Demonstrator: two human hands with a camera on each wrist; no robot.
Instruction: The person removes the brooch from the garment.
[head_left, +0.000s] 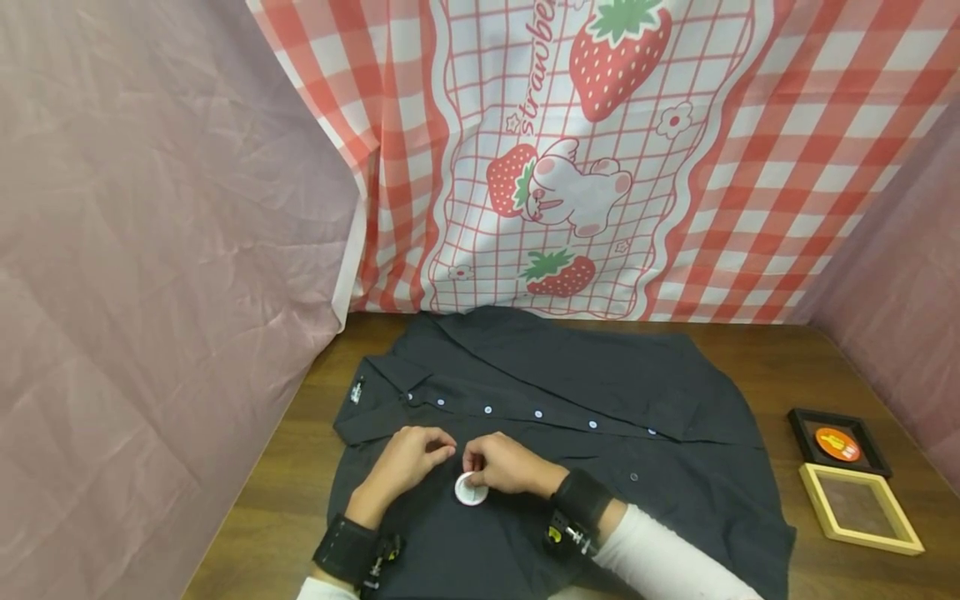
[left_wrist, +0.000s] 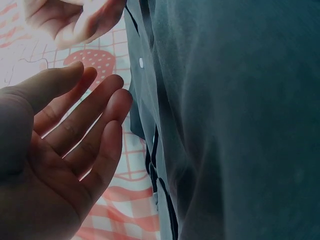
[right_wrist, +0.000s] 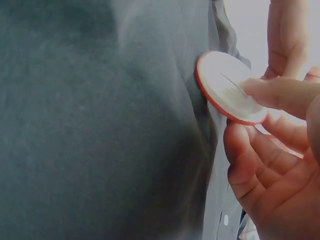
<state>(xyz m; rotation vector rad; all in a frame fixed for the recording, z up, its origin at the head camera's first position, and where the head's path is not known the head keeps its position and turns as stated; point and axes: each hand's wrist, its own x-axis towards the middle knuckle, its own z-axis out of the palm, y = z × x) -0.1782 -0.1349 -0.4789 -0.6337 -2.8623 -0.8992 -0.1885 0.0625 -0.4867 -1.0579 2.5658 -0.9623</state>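
Note:
A dark button-up shirt [head_left: 420, 533] lies spread on the wooden table, its collar at the left and pale buttons along the front strip. Above the shirt my right hand [head_left: 506, 465] pinches a round pin badge [head_left: 471, 490] between thumb and fingers. In the right wrist view the badge [right_wrist: 222, 82] shows its white back, a red rim and a thin pin needle by the thumb. My left hand [head_left: 411, 457] is just left of it, over the shirt; the left wrist view shows its fingers [left_wrist: 75, 122] loosely bent and holding nothing.
At the right of the table [head_left: 262, 483] lies a black frame [head_left: 806, 437] with an orange round badge [head_left: 837, 444] inside. Touching its near side is a light wooden frame [head_left: 862, 537]. A strawberry-print cloth [head_left: 555, 167] hangs behind, and pinkish fabric [head_left: 165, 250] flanks the table.

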